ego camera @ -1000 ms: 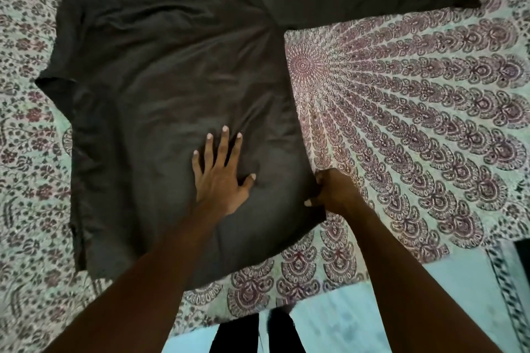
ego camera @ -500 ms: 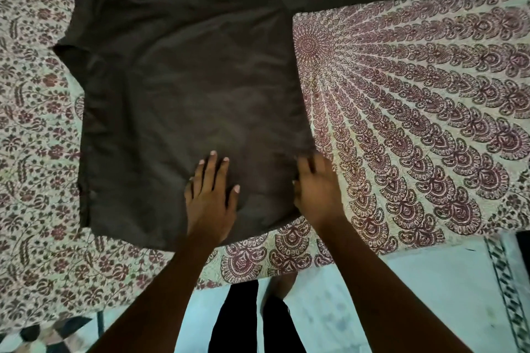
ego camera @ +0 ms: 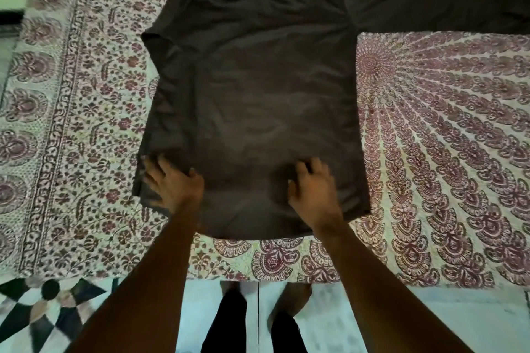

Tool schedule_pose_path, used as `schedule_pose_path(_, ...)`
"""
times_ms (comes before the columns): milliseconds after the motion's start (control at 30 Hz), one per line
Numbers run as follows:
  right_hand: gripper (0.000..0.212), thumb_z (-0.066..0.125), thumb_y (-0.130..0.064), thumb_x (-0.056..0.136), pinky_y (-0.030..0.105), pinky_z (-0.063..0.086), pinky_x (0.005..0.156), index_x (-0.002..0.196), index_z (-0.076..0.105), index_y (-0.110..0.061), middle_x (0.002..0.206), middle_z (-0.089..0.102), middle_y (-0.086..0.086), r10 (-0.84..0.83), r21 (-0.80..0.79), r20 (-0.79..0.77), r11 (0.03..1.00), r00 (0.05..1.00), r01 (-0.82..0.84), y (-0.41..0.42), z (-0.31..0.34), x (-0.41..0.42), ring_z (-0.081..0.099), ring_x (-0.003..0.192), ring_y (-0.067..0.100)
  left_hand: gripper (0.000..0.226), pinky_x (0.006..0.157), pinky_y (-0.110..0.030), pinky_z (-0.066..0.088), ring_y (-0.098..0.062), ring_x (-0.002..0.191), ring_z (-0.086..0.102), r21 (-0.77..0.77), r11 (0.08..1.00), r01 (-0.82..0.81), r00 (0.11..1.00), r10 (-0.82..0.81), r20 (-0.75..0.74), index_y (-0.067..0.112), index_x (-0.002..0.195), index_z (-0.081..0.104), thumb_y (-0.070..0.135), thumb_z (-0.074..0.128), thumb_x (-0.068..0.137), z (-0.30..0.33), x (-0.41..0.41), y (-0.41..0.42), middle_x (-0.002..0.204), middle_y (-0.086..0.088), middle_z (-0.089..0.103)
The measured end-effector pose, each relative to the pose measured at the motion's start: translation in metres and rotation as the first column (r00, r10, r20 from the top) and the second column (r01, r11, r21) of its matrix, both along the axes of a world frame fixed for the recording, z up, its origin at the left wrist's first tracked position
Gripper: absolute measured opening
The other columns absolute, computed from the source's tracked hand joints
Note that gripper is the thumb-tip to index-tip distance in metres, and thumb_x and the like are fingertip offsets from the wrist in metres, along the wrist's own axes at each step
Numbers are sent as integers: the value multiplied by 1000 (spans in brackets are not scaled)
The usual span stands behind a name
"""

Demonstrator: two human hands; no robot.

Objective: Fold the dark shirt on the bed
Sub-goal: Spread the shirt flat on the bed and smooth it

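Note:
The dark shirt [ego camera: 255,89] lies spread flat on the patterned bedspread [ego camera: 430,137], hem toward me and collar at the far end. Its right sleeve [ego camera: 436,11] stretches straight out to the right; the left side looks folded in along the body. My left hand [ego camera: 172,183] rests on the shirt's lower left corner with fingers spread over the fabric. My right hand [ego camera: 314,189] lies on the lower middle of the shirt, fingers loosely bent against the cloth. Both hands are blurred by motion.
The bed's near edge [ego camera: 258,275] runs across the bottom, with pale floor tiles [ego camera: 430,318] and my dark trouser legs [ego camera: 229,321] below it. A black-and-white patterned mat [ego camera: 43,309] sits at the lower left. Bedspread extends left and right of the shirt.
My left hand has slid left from the shirt's middle to its lower left corner. My right hand has moved from the right hem edge onto the lower middle. The view has shifted right.

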State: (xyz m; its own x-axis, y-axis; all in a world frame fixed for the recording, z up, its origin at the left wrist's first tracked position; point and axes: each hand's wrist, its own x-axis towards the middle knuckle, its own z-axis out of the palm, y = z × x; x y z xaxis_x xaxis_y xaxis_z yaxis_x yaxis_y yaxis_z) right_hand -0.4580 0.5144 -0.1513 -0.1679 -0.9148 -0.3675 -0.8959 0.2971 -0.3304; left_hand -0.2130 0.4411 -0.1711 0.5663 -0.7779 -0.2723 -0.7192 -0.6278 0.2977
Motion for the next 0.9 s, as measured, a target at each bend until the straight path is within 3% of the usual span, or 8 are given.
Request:
schedule_pose_path(100, 42, 54, -32, 95, 45, 43, 105, 133, 54, -13, 140, 41, 14, 94, -23, 72, 995, 993, -93, -19, -13, 20, 42, 123, 36, 98, 113, -71, 12, -40, 151, 14, 37, 991, -127, 991, 128, -27, 13, 157, 19, 51, 71, 82, -4, 44, -20, 167, -11, 12)
schedule_pose_path(200, 34, 58, -30, 93, 44, 44, 105, 123, 62, -13, 136, 44, 15, 20, -64, 17, 998, 1000, -19, -20, -27, 28, 45, 117, 37, 89, 115, -64, 15, -44, 143, 33, 63, 978, -201, 976, 205, -69, 6, 147, 38, 66, 61, 85, -6, 72, -33, 154, -23, 37)
schedule_pose_path(267, 32, 60, -30, 93, 44, 44, 103, 120, 64, -13, 134, 47, 17, -24, -86, -15, 996, 1000, 22, -20, -30, 34, 47, 115, 38, 71, 110, -51, 33, -43, 129, 50, 40, 989, -143, 980, 147, -132, -3, 124, 57, 56, 67, 87, -4, 86, -37, 133, -28, 57)
schedule_pose_path(333, 33, 60, -32, 93, 45, 46, 100, 117, 64, -11, 131, 49, 18, -42, -86, -48, 996, 998, 38, -21, -29, 40, 49, 112, 40, 42, 87, -40, 45, -42, 107, 65, -16, 997, -75, 965, 68, -253, -1, 90, 65, 40, 76, 85, 0, 95, -42, 104, -28, 69)
schedule_pose_path(567, 48, 60, -46, 92, 47, 50, 92, 118, 60, -7, 129, 51, 17, -165, 15, -129, 986, 978, 168, -34, -18, 75, 47, 118, 40, 35, 81, -34, 47, -28, 90, 62, -11, 987, -161, 804, 125, -582, 2, 90, 63, 32, 78, 85, 12, 124, -50, 96, -16, 66)
schedule_pose_path(700, 52, 57, -50, 91, 47, 52, 89, 124, 55, -10, 130, 50, 14, -205, 84, -200, 971, 958, 225, -46, -15, 87, 46, 122, 37, 33, 74, -41, 51, -32, 82, 64, -173, 966, -193, 905, 107, -412, 4, 85, 61, 34, 75, 88, 21, 163, -54, 83, -19, 64)
schedule_pose_path(800, 52, 56, -50, 89, 49, 51, 87, 127, 54, -14, 129, 50, 12, -241, 139, -266, 948, 933, 285, -57, -12, 102, 48, 122, 36, 35, 72, -45, 43, -44, 101, 63, -247, 929, -275, 961, 261, -89, 8, 111, 55, 38, 61, 96, 29, 193, -64, 106, -24, 66)
schedule_pose_path(900, 51, 60, -47, 81, 52, 43, 96, 124, 60, -18, 127, 52, 13, -266, 228, -337, 908, 903, 352, -76, -2, 117, 49, 122, 38, 31, 81, -49, 45, -43, 111, 59, -254, 917, -307, 948, 319, 8, 11, 118, 52, 32, 56, 96, 37, 217, -84, 118, -20, 62)
